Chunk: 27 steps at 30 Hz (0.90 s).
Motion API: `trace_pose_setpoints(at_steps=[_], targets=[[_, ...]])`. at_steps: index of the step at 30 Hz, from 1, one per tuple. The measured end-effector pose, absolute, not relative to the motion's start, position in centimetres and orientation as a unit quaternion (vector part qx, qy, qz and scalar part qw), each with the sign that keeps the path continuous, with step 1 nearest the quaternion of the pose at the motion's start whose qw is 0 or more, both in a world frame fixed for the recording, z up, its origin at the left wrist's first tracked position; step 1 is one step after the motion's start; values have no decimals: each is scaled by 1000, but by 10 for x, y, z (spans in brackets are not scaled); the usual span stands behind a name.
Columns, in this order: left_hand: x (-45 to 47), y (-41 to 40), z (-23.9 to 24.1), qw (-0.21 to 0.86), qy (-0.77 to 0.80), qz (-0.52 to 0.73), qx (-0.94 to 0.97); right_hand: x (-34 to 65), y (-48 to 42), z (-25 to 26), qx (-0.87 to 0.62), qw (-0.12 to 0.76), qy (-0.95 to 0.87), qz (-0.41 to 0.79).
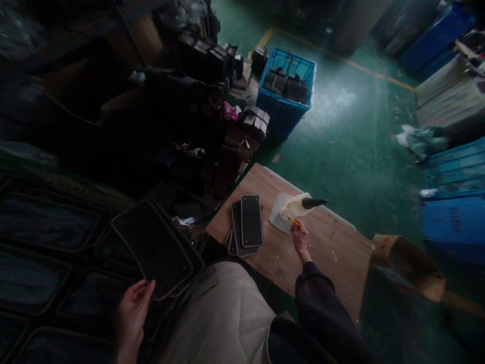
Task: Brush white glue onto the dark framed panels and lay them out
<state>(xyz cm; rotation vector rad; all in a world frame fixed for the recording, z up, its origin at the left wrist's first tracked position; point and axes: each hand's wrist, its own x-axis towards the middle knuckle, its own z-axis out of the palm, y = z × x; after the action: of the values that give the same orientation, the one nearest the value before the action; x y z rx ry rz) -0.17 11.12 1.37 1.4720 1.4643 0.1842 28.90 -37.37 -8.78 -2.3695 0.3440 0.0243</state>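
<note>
My left hand (134, 306) pinches the lower edge of a black rounded rectangular panel (153, 247) with a pale rim; a similar panel lies partly beneath it. On the wooden board to the right, my right hand (300, 237) is closed around a thin yellow stick-like tool (294, 221). Its far end meets a cream-coloured container (297, 203) with a black cone-shaped end (315, 202); whether it dips inside, I cannot tell. A white sheet (279, 212) lies under the container. Smaller black panels (251, 221) with light rims form a loose stack left of my right hand.
The wooden board (273, 263) stands beside my knee. Many dark panels (41, 222) fill the left side. Beyond are a blue crate (286, 108) of dark pieces and bundled stacks (254, 123). An open cardboard box (409, 265) and blue bins (452, 222) stand at right.
</note>
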Motion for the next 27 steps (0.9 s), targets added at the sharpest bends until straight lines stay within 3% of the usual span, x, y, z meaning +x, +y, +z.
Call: trace_pose_setpoints(at_steps=[11, 27], targets=[[-3, 86, 30, 524, 637, 18, 565, 341, -377, -147, -895, 403, 176, 71], [-5, 87, 29, 561, 633, 21, 533, 304, -389, -103, -928, 347, 102, 93]])
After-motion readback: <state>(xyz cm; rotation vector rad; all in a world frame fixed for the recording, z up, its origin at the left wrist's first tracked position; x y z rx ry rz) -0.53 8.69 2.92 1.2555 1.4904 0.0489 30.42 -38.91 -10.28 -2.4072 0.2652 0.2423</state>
